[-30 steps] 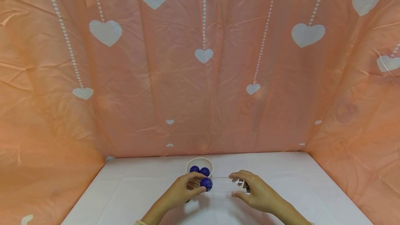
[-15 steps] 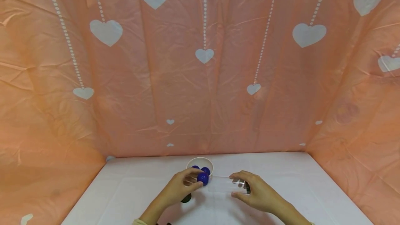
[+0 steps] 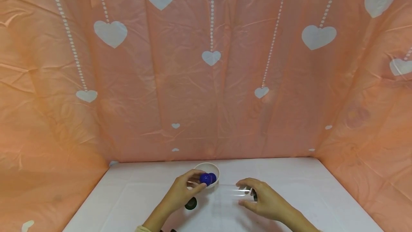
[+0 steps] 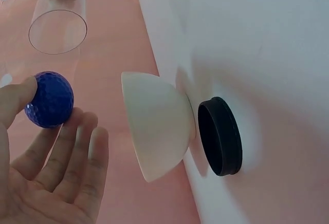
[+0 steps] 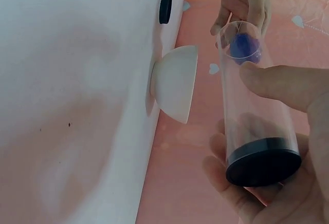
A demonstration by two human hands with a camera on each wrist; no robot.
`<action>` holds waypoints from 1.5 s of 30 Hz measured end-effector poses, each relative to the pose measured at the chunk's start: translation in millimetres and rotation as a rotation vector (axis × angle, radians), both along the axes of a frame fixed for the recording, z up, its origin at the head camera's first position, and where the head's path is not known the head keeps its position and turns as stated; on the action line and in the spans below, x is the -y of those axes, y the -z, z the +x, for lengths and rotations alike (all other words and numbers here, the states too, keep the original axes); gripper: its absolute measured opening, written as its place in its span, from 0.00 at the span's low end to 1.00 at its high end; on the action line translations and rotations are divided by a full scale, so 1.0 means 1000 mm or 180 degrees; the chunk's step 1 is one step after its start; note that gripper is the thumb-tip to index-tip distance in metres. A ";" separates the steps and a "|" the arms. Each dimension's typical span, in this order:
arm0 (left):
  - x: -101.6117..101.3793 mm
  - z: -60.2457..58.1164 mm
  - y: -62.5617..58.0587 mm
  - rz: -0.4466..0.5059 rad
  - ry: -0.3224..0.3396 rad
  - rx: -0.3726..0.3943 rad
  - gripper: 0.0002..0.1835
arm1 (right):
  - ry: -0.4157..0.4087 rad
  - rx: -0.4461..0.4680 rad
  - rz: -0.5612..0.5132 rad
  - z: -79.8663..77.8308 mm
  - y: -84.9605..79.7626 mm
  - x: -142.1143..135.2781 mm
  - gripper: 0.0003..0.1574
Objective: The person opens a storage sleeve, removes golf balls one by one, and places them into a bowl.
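Observation:
My left hand (image 3: 180, 192) pinches a blue golf ball (image 4: 50, 99) between thumb and fingertips. In the head view this ball overlaps the near side of a white bowl (image 4: 157, 126), where another blue ball (image 3: 213, 177) shows behind it. My right hand (image 3: 265, 201) grips a clear tube (image 5: 257, 100) around its capped end, holding it sideways above the table. A black cap (image 5: 263, 167) covers that end; the tube's open mouth faces my left hand. The pinched ball is apart from the mouth. No ball appears inside the tube.
A loose black lid (image 4: 235, 136) lies on the white table (image 3: 135, 189), beside the bowl and under my left hand. Small dark things (image 3: 173, 230) show at the head view's bottom edge. A peach curtain with white hearts (image 3: 111, 33) stands behind and at both sides.
My left hand has moved left and away from the tube's open mouth, carrying the ball to the bowl's near side. The loose black lid has come into view. My right hand stays nearly still.

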State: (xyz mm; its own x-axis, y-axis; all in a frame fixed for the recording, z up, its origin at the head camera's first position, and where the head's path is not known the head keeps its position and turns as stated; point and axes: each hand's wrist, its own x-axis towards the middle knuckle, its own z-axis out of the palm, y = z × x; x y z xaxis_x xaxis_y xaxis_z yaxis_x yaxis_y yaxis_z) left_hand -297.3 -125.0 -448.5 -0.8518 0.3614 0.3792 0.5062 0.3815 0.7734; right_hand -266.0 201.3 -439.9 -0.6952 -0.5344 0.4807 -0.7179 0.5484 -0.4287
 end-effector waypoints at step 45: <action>-0.003 -0.022 -0.001 -0.1250 -0.0663 -0.0441 0.23 | -0.0435 0.0030 -0.0068 -0.001 0.005 0.001 0.23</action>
